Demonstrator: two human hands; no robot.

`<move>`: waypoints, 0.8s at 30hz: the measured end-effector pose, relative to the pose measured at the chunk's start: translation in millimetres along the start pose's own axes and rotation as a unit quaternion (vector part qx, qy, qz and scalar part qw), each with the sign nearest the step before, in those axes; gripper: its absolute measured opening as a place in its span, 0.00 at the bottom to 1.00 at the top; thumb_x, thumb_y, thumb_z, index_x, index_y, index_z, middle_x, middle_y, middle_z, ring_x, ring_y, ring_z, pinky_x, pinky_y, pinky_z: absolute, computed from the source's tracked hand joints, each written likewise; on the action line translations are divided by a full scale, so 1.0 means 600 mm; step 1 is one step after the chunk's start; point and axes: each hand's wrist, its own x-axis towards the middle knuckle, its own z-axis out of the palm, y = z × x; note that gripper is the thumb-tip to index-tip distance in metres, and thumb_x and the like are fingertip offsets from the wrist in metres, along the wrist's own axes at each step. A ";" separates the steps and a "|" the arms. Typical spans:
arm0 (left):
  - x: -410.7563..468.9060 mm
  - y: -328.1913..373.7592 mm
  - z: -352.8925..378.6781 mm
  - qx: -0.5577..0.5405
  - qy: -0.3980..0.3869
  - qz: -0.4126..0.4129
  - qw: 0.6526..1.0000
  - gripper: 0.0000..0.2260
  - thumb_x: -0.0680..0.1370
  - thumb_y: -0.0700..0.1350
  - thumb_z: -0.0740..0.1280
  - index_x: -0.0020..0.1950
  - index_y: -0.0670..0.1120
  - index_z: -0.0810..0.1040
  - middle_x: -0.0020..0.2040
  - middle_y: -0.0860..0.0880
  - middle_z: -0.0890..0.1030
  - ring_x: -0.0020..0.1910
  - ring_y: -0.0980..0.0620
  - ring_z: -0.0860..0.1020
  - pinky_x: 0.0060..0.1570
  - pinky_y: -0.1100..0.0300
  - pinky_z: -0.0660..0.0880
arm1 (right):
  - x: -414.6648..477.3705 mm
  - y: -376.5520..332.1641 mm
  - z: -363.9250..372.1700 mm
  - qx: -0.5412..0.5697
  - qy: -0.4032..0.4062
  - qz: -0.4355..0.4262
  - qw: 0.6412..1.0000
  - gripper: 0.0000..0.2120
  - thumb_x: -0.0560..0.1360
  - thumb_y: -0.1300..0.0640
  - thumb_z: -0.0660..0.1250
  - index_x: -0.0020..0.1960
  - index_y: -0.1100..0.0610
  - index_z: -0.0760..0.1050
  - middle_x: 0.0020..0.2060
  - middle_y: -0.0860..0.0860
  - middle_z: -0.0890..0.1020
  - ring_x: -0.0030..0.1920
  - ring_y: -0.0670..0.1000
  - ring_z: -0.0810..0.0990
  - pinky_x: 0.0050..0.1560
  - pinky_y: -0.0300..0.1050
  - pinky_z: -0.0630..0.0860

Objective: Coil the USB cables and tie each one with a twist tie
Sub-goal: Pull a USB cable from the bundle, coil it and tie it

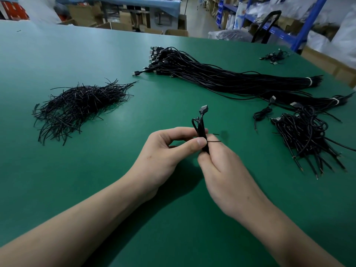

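Two hands working mid-bench: left hand (165, 151) fingers pinching one coiled USB cable (201, 130) upright; right hand (221, 170) fingers closing on its lower end, one twist tie (213, 141) wrapping it. Finished coils (306, 137) lying at 2 o'clock, twist tie pile (79, 108) at 10, uncoiled cable bundle (221, 76) at 1.

left hand (165, 151): pinching, thumb forward | right hand (223, 170): fingers curled shut, touching left

— What sort of place is this looking like?
— A warehouse packing floor. Beyond the green worktable (81, 60), cardboard boxes (113, 26) are sitting on the floor, and blue shelving (300, 29) is standing off its far right corner, loaded with bagged stock.
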 end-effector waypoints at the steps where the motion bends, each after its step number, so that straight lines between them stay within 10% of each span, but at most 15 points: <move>1: 0.000 0.000 0.001 0.006 0.002 0.005 1.000 0.11 0.74 0.45 0.75 0.55 0.47 0.86 0.54 0.50 0.87 0.58 0.54 0.83 0.60 0.64 0.76 | 0.001 0.001 0.000 -0.002 0.000 0.001 1.000 0.17 0.81 0.52 0.52 0.66 0.42 0.71 0.54 0.40 0.80 0.56 0.44 0.77 0.56 0.49 0.75; 7: 0.002 0.003 0.006 0.045 0.027 0.026 0.998 0.06 0.76 0.45 0.72 0.51 0.48 0.87 0.54 0.51 0.85 0.59 0.49 0.82 0.67 0.35 0.69 | 0.009 0.002 -0.006 0.126 -0.037 0.036 0.991 0.14 0.74 0.49 0.54 0.38 0.32 0.71 0.27 0.37 0.72 0.30 0.41 0.68 0.34 0.34 0.66; 13: 0.005 0.004 0.005 -0.005 0.023 0.025 0.999 0.09 0.77 0.44 0.69 0.54 0.42 0.84 0.49 0.48 0.86 0.50 0.54 0.82 0.63 0.55 0.75 | 0.022 0.018 -0.020 0.436 -0.139 0.098 0.884 0.17 0.74 0.56 0.59 0.57 0.67 0.71 0.33 0.47 0.68 0.33 0.47 0.61 0.33 0.41 0.62; 18: 0.007 0.002 0.005 -0.067 0.013 -0.010 0.998 0.10 0.80 0.44 0.69 0.55 0.37 0.81 0.36 0.51 0.80 0.34 0.49 0.78 0.50 0.40 0.71 | 0.017 0.021 -0.023 0.555 -0.216 0.067 0.800 0.12 0.83 0.52 0.58 0.55 0.60 0.73 0.38 0.53 0.75 0.35 0.50 0.69 0.38 0.45 0.70; 24: 0.008 0.002 0.005 -0.045 0.004 0.019 0.999 0.09 0.78 0.44 0.68 0.54 0.41 0.83 0.40 0.59 0.84 0.42 0.65 0.79 0.49 0.71 0.72 | 0.019 0.026 -0.016 0.531 -0.192 0.084 0.821 0.15 0.83 0.48 0.59 0.44 0.50 0.81 0.33 0.48 0.67 0.30 0.46 0.62 0.31 0.39 0.66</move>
